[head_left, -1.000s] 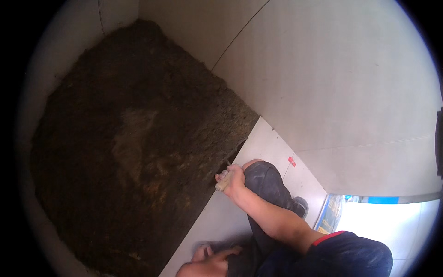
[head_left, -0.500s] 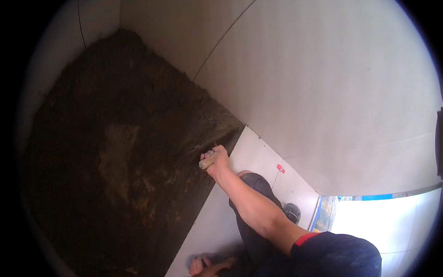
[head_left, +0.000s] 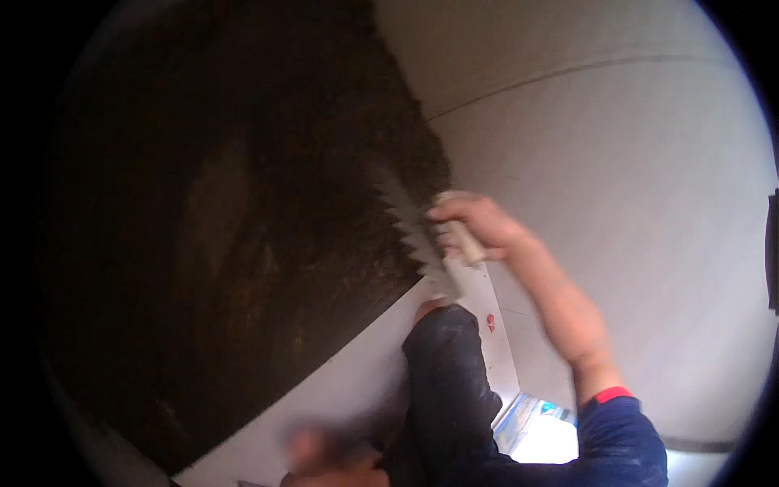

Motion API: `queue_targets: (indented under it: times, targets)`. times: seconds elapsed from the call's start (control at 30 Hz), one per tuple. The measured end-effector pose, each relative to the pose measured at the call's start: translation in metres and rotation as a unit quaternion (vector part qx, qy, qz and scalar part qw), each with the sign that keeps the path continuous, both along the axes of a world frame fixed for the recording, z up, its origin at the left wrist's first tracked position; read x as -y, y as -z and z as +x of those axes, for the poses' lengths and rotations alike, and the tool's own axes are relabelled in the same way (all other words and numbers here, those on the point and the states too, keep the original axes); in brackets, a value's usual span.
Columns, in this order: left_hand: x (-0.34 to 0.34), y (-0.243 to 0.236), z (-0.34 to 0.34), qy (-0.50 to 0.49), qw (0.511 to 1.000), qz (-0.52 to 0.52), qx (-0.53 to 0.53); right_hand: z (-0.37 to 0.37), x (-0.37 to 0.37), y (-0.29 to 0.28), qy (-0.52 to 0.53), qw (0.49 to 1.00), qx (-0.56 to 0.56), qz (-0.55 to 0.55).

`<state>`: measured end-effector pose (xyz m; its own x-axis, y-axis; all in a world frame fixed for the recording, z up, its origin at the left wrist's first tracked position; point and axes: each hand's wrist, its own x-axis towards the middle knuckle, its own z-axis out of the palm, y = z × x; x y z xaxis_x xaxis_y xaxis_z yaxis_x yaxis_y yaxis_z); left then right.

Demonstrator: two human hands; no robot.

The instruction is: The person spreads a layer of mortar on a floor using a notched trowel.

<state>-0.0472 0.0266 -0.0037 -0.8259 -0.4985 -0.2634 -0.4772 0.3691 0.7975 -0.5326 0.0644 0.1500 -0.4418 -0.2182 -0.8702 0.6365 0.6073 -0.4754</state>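
Notched trowel [head_left: 422, 239], gripped by its handle in the right hand [head_left: 479, 227], combs dark mortar [head_left: 243, 243] beside the white tile [head_left: 341, 381]; left hand [head_left: 312, 446] too blurred to tell. Next, probably even strokes along that edge.

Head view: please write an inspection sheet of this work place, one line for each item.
Surface: white floor tiles beside a dark, rough mortar bed that fills the left part.
Job's things: notched trowel, toothed edge at the border of the mortar bed.
Clutter: small red bits on a tile near the knee; a blue and white thing lower down, kind unclear.
Grippers: right hand closed on the trowel's pale handle; left hand blurred at the lower edge, seems to rest on a tile.
Cables: nothing seen.
Surroundings: the person's dark trouser knee; tile joints run across the floor.
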Motion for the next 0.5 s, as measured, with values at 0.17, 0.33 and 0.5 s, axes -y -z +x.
queue_targets:
  times: [0.17,0.33,0.5]
  targets:
    - [0.008,0.019,0.028,0.075,0.990,-0.047,0.113,-0.015,0.024,0.029,-0.538,0.787,-0.160,0.257]
    - [-0.011,0.023,0.020,0.053,0.995,-0.051,0.070,0.019,0.051,0.070,-0.751,0.621,-0.117,0.192]
    - [-0.003,0.024,0.021,-0.006,0.994,-0.099,-0.038,0.064,0.056,0.107,-0.818,0.493,-0.101,0.277]
